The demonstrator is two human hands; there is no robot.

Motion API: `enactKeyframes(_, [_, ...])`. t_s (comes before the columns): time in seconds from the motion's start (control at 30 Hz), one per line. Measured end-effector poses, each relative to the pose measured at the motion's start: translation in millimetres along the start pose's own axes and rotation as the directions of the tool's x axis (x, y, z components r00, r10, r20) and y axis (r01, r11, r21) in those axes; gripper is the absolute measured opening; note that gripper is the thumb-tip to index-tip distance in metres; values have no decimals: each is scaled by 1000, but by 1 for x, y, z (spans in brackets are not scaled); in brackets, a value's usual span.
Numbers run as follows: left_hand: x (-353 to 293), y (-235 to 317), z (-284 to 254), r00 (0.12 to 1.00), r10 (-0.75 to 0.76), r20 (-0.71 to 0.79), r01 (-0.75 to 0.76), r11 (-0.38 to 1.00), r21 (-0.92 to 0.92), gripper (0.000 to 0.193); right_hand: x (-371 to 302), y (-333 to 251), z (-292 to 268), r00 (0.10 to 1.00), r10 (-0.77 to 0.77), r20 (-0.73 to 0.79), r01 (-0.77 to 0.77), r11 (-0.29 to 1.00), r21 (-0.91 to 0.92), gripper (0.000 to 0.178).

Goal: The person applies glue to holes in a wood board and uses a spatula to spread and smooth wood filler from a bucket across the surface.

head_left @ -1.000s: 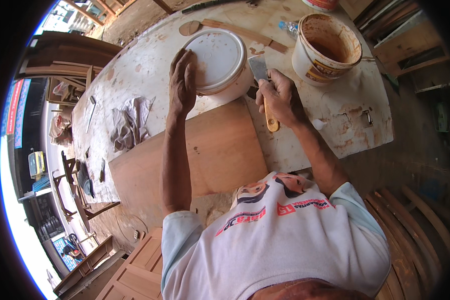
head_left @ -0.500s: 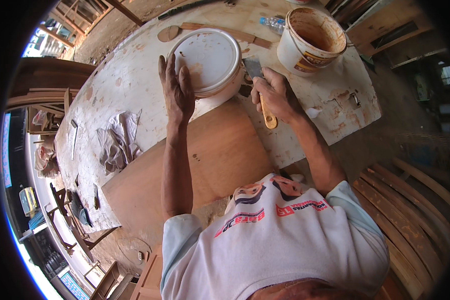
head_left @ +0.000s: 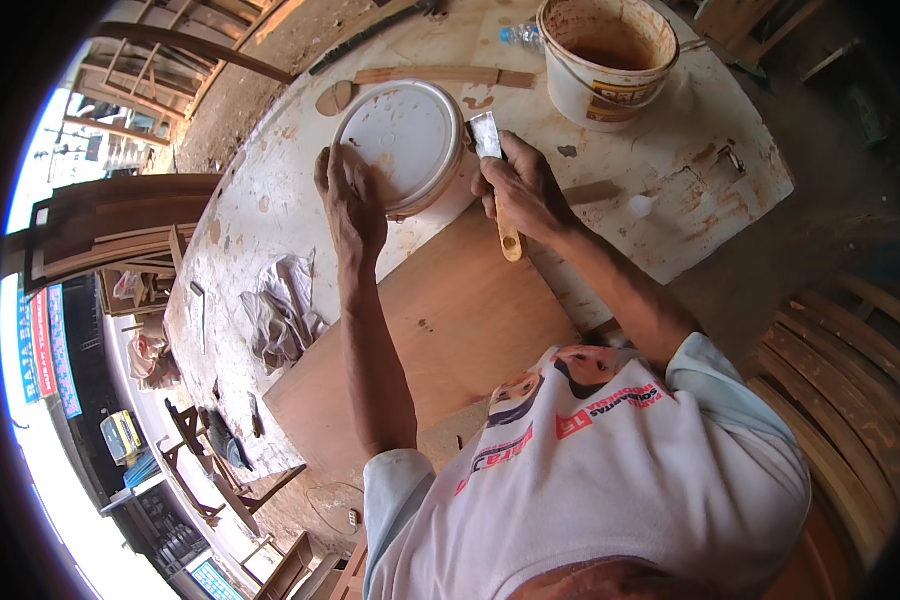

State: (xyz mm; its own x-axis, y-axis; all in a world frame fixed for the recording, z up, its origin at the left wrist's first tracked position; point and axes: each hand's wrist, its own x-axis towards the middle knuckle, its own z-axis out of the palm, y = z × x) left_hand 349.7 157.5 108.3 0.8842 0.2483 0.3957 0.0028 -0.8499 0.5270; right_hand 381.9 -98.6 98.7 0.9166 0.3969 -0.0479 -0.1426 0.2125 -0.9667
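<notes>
A round white tub (head_left: 435, 205) with a stained white lid (head_left: 402, 135) stands on the worktable. My left hand (head_left: 355, 205) presses its left side, fingers bent at the lid's edge and thumb on the near rim; the fingers' far ends are partly hidden. On the tub's other side, my right hand (head_left: 525, 185) is closed round a putty knife, its yellow handle (head_left: 510, 235) pointing down toward me. The flat metal blade (head_left: 485, 133) points up beside the lid's right rim; whether it touches the rim I cannot tell.
A reddish-brown wooden panel (head_left: 450, 320) lies nearest me on the stained white table (head_left: 240, 225). An open, smeared bucket (head_left: 595, 95) stands at far right, by a plastic bottle (head_left: 522, 36). A wooden strip (head_left: 430, 75) lies behind the tub; a crumpled cloth (head_left: 285, 310) lies left.
The view has shifted, so the table sits differently. My left fingers have bent in closer to the lid's edge. The putty knife has turned, its blade now more upright near the rim.
</notes>
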Motion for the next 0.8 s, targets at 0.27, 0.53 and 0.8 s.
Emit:
enactKeyframes(0.27, [44,22,1,981,-179,72,161,966,203,61,18,14,-8,999,-24,36,22,998,63,22])
enactKeyframes(0.53, [44,1,8,969,-245,-39,248,947,203,59,27,5,-20,993,14,117,-24,996,82,22])
enactKeyframes(0.8, [44,5,7,951,-307,-30,308,948,81,58,32,-1,-21,991,22,134,-27,999,38,21])
